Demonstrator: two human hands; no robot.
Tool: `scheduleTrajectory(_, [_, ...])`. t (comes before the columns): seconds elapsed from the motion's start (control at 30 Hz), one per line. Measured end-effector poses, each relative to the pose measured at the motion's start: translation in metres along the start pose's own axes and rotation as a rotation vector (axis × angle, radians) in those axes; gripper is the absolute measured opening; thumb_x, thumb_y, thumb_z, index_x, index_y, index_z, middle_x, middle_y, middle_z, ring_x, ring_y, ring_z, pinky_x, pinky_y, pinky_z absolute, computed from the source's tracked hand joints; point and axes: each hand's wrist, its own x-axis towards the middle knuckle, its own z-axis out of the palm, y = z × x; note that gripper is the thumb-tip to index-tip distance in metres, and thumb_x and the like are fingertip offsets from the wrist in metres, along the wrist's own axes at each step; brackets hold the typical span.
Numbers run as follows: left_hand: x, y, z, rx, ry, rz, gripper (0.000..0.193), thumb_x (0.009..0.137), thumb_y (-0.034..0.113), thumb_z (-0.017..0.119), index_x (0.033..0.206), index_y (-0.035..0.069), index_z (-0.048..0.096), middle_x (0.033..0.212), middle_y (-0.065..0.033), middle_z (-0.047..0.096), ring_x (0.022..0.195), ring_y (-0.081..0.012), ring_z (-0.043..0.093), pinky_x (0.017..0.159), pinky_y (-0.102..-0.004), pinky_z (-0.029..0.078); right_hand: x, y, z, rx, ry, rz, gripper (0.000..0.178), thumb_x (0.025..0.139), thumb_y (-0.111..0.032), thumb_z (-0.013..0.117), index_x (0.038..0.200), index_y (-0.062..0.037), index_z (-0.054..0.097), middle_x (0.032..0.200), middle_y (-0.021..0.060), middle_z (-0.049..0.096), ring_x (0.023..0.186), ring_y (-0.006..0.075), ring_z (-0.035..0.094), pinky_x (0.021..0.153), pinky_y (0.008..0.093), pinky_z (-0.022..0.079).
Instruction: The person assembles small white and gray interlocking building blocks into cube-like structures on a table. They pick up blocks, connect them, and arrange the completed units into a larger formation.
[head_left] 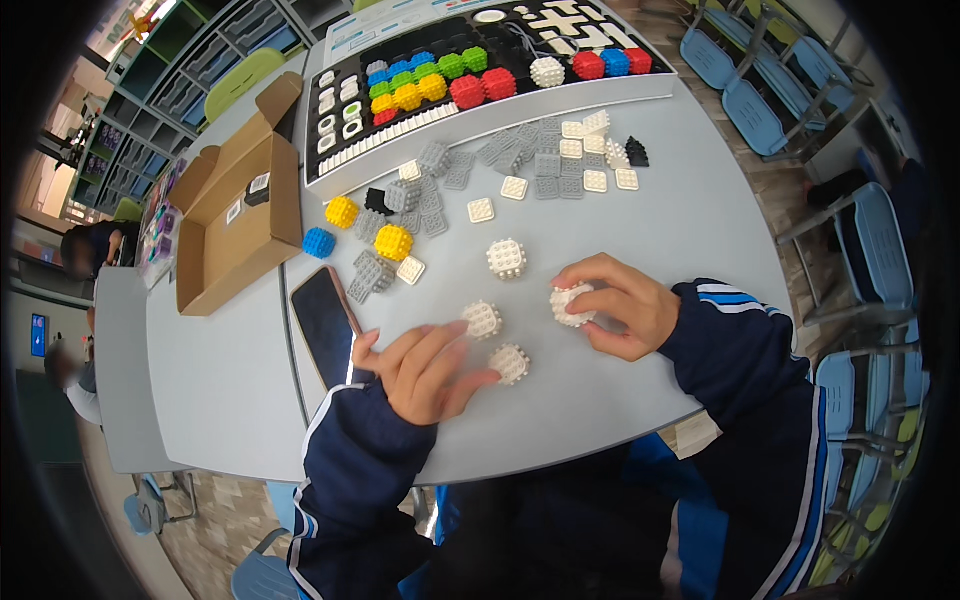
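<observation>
White and studded all over, the cube (pixel 571 304) you're working sits in your right hand (pixel 622 312), the fingers (pixel 590 268) curled over its top and far side and clamped on it, low over the pale grey desk (pixel 240 390). Being a cube, it has no long axis to speak of. To its left lie two more white studded cubes — one (pixel 482 319) just beyond your left fingertips, the other (pixel 510 364) touching them on their right. Your left hand (pixel 425 372) lies flat with the fingers (pixel 437 340) spread and holds nothing, so it is the nearer hand to both. A fourth white cube (pixel 506 258) stands farther up the desk, and a dark phone (pixel 324 322) lies just left of your left wrist.
</observation>
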Motion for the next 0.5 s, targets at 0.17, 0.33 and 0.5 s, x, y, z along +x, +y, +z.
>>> scheduleTrajectory(0.17, [0.009,-0.003,0.005,-0.103,-0.193,-0.085,0.053,0.085,0.043,0.077,0.126,0.011,0.064,0.128,-0.0040,0.068,0.118,-0.0222,0.056,0.111,-0.0506,0.017,-0.001,0.004,-0.005,-0.011,-0.082,0.106,0.050,0.070,0.007,0.070,0.118,-0.0047,0.063,0.125,0.0141,0.058,0.104,0.0328,0.060,0.088,0.0398,0.052])
scheduleTrajectory(0.33, [0.014,-0.004,0.006,-0.105,-0.300,-0.028,0.034,0.092,0.038,0.066,0.116,0.015,0.074,0.133,-0.0005,0.068,0.121,-0.0234,0.058,0.111,-0.0529,0.016,0.004,0.003,-0.006,-0.085,-0.149,0.043,0.048,0.071,0.004,0.072,0.118,-0.0050,0.067,0.123,0.0130,0.061,0.107,0.0331,0.059,0.090,0.0405,0.051])
scheduleTrajectory(0.5, [0.014,-0.005,0.011,-0.057,-0.252,-0.023,0.027,0.085,0.026,0.072,0.110,0.015,0.076,0.132,0.0025,0.069,0.117,-0.0202,0.062,0.108,-0.0534,0.018,0.003,0.003,-0.005,-0.105,-0.160,0.026,0.052,0.072,0.003,0.073,0.123,-0.0053,0.068,0.124,0.0132,0.062,0.107,0.0327,0.059,0.094,0.0411,0.051])
